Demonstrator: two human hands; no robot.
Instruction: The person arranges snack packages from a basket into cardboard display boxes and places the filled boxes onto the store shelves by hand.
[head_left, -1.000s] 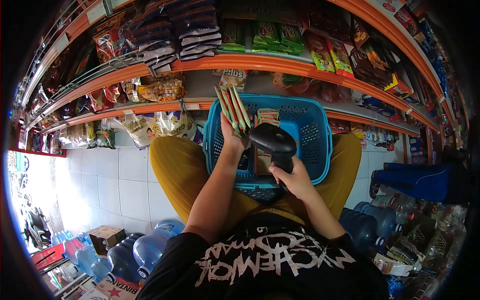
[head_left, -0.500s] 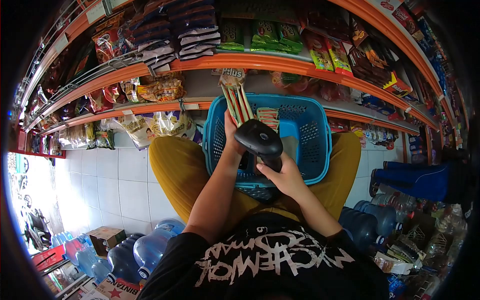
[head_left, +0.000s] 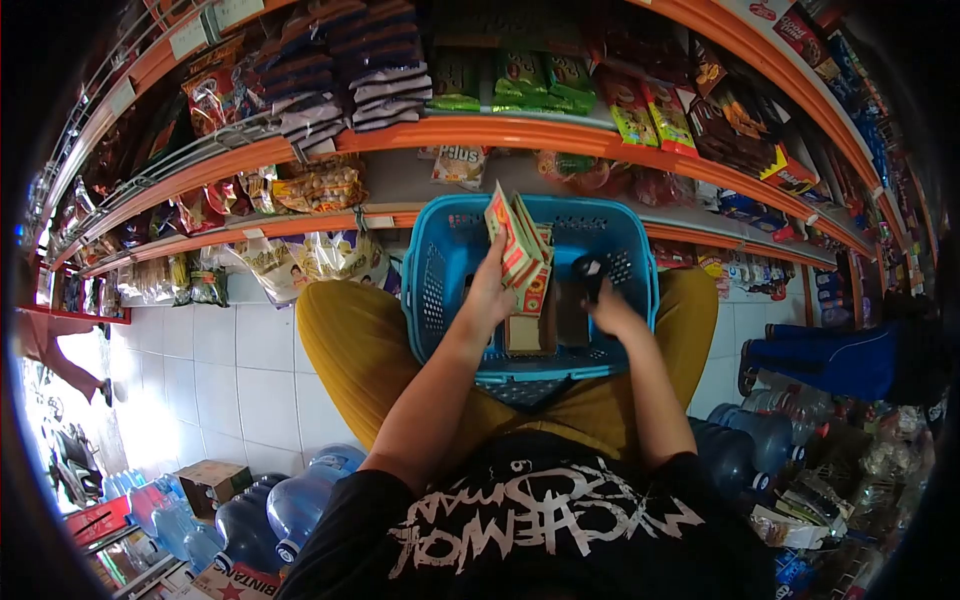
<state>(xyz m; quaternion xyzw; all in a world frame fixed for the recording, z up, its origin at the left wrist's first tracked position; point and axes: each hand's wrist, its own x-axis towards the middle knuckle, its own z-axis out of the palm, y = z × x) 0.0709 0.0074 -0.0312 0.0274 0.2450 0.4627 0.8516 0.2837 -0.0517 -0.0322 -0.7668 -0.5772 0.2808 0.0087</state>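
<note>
A blue plastic basket (head_left: 425,225) rests between my knees. My left hand (head_left: 488,290) grips a fanned bunch of flat red, yellow and green packets (head_left: 515,245) above the basket's left half. In the right half of the basket, a black barcode scanner (head_left: 592,270) points away from me. My right hand (head_left: 615,315) is closed around its lower part, with the fingers partly hidden. Beneath the hands, a small open cardboard box (head_left: 530,335) sits in the basket, and more packets (head_left: 536,298) lie just beyond it, partly covered by the bunch.
Orange-edged shelves (head_left: 520,128) full of snack bags curve around the front, with a Pilus bag (head_left: 459,166) just beyond the basket. Large blue water jugs (head_left: 300,505) stand behind me on both sides. At far left, part of a person (head_left: 70,355) shows near the bright doorway.
My right hand has lowered the scanner from above the basket to its right side. The packets in my left hand have moved right and toward me, and now tilt. A person has appeared at far left.
</note>
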